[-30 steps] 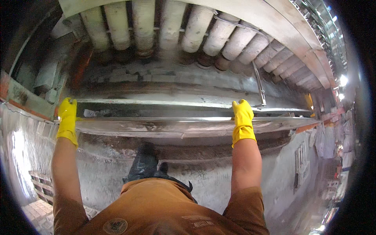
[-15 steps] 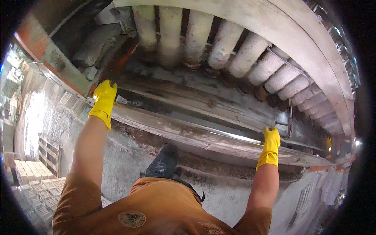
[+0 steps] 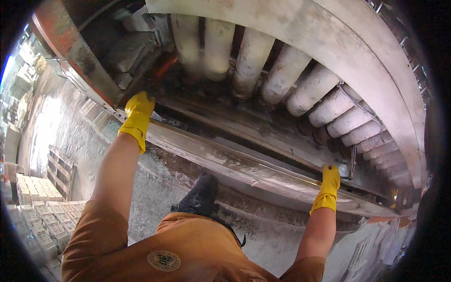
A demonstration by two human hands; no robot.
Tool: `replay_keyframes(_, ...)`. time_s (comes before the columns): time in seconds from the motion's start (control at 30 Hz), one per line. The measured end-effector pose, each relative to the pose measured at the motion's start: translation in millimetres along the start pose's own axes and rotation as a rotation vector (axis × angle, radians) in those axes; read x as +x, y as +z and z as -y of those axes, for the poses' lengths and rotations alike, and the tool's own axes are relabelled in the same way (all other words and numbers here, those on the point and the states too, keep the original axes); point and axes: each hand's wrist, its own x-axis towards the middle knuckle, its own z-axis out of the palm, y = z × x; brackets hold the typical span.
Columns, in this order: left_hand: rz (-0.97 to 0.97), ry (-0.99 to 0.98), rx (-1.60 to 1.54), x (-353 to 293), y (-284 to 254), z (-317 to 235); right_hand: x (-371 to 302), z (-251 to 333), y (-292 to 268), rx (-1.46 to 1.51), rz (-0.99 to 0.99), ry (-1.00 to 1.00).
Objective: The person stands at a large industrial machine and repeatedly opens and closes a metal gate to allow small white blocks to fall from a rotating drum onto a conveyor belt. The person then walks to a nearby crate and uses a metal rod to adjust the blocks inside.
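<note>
Both my hands wear yellow rubber gloves. My left hand (image 3: 138, 110) rests on the upper left end of a long grey dusty metal rail (image 3: 235, 164) that runs diagonally down to the right. My right hand (image 3: 330, 181) grips the same rail near its lower right end. Behind the rail sits a row of several thick grey cylinders (image 3: 282, 80) under a curved grey cover (image 3: 338, 42). My black boot (image 3: 199, 195) stands below the rail, above my brown clothing.
A rust-red steel beam (image 3: 70, 51) slants at the upper left. Stacks of pale hollow blocks (image 3: 42, 221) and a wooden pallet (image 3: 58, 171) lie on the concrete floor at the left. A thin metal bar (image 3: 352, 162) stands by my right hand.
The view has tilted and swung left, so the rail now runs diagonally instead of level. Both gloved hands stay on the rail, the left higher and the right lower in the picture.
</note>
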Motion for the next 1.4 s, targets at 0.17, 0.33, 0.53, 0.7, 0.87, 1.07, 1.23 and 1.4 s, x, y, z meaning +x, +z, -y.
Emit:
replay_keyframes(0.17,-0.081,0.032,-0.053,5,3,12,-9,20,-11,0.012,-0.015,0.011)
replay_keyframes(0.33,-0.080,0.048,-0.064,3,-4,4,-6,17,-10,0.028,-0.014,0.028)
replay_keyframes(0.53,-0.133,0.061,-0.042,4,1,9,5,3,4,0.077,0.015,0.065)
replay_keyframes(0.7,-0.068,0.033,-0.023,-4,-9,4,10,-13,18,0.013,-0.101,-0.053)
replay_keyframes(0.87,0.031,-0.015,0.000,-12,-14,0,22,-33,34,0.159,0.009,0.033)
replay_keyframes(1.07,-0.051,0.019,0.023,-21,-5,3,27,-51,50,0.181,0.007,0.020)
replay_keyframes(1.23,-0.019,0.021,0.017,-29,-8,0,20,-56,52,0.177,-0.028,0.017)
replay_keyframes(1.4,-0.036,0.028,0.012,-32,-2,6,-3,-42,34,0.261,0.056,0.107)
